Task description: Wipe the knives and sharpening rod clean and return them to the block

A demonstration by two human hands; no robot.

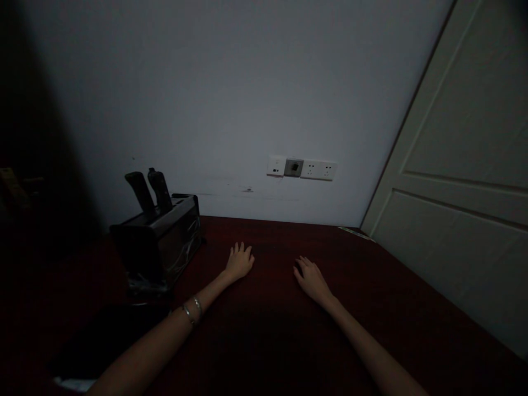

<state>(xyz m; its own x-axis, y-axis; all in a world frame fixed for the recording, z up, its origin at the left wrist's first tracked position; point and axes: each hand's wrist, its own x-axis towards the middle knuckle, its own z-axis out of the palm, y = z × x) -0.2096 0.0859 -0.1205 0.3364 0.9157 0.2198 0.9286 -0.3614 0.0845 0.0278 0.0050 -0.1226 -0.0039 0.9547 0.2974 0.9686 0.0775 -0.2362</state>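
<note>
My left hand lies flat on the dark red table, fingers stretched out, holding nothing. A bracelet circles that wrist. My right hand rests palm down on the same surface a short way to the right, fingers spread and empty. Both hands sit near the middle of the table, apart from each other. To the left of my left hand stands a black box-shaped holder with two dark handles sticking up from its top.
A pale wall rises behind the table, with a row of white sockets and a grey switch. A white panelled door stands at the right. The left side is in deep shadow. A dark object lies near my left forearm.
</note>
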